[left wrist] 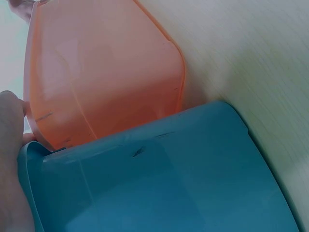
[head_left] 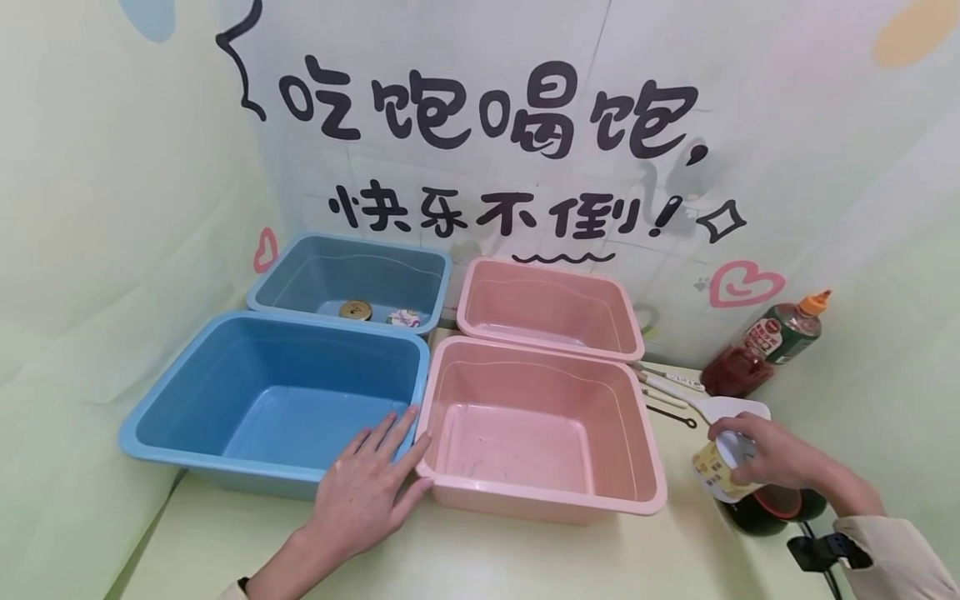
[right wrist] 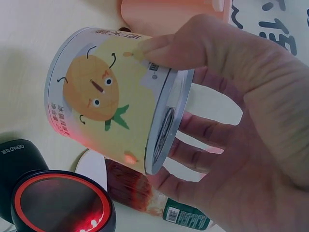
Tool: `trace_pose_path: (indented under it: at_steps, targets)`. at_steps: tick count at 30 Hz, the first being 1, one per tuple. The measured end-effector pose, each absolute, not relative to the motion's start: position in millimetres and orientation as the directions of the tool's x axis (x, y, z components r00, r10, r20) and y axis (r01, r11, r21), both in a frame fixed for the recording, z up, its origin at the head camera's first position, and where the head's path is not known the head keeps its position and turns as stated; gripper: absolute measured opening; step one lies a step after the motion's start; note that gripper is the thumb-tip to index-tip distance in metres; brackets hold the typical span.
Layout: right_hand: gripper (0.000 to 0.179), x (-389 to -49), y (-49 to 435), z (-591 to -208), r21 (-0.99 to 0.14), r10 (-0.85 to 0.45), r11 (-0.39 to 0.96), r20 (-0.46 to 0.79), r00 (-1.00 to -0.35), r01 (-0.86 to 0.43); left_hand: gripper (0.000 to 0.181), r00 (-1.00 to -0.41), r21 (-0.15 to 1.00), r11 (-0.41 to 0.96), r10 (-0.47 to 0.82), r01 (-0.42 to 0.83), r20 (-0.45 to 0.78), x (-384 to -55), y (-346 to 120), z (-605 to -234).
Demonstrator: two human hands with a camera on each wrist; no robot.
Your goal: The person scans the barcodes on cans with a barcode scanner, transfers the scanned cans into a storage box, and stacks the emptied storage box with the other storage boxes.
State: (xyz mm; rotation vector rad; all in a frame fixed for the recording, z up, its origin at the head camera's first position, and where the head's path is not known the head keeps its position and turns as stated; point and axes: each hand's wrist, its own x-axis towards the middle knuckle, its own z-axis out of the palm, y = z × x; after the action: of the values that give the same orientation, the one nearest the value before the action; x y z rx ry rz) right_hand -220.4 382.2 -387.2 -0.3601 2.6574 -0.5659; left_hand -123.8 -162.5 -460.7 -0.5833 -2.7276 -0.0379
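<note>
My right hand (head_left: pixel 776 454) grips a yellow-labelled pull-tab can (right wrist: pixel 111 92), thumb on one side and fingers on the other. The can carries a cartoon pineapple and lies tilted on its side in the right wrist view. Close by is a black scanner-like device (right wrist: pixel 63 203) with a red ring; red light falls on the can's label. My left hand (head_left: pixel 367 483) rests with spread, straight fingers on the adjoining rims of the front blue basin (head_left: pixel 277 467) and the front pink basin (head_left: pixel 540 493).
Behind stand another blue basin (head_left: pixel 348 242), holding a gold tin (head_left: pixel 356 310) and a patterned round item (head_left: pixel 405 318), and another pink basin (head_left: pixel 555 275). At right are a red sauce bottle (head_left: pixel 765 346), a white spatula (head_left: pixel 731 407) and several thin utensils.
</note>
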Motion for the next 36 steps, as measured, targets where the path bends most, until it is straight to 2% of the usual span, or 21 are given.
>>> trace_pose_path:
  at_steps: [5,10,19,27,36]
  targets:
    - [0.054,-221,383,-383,-0.453,-0.394,0.853,-0.235,-0.889,-0.259,0.056,-0.852,-0.049,0.914,0.395,0.404,0.343,-124,-162,-460]
    - [0.056,-229,381,-365,-0.434,-0.407,0.853,-0.205,-0.89,-0.291,0.056,-0.859,-0.046,0.916,0.39,0.398,0.333,-123,-161,-460]
    - [0.055,-254,361,-316,-0.324,-0.435,0.859,-0.052,-0.899,-0.397,0.057,-0.855,-0.034,0.916,0.387,0.4,0.344,-124,-160,-461]
    - [0.056,-291,307,-276,-0.308,-0.447,0.856,-0.042,-0.893,-0.414,0.056,-0.852,-0.033,0.915,0.388,0.403,0.351,-123,-162,-462]
    - [0.059,-338,233,-271,-0.364,-0.487,0.826,-0.077,-0.87,-0.43,0.056,-0.856,-0.035,0.916,0.386,0.399,0.345,-122,-161,-460]
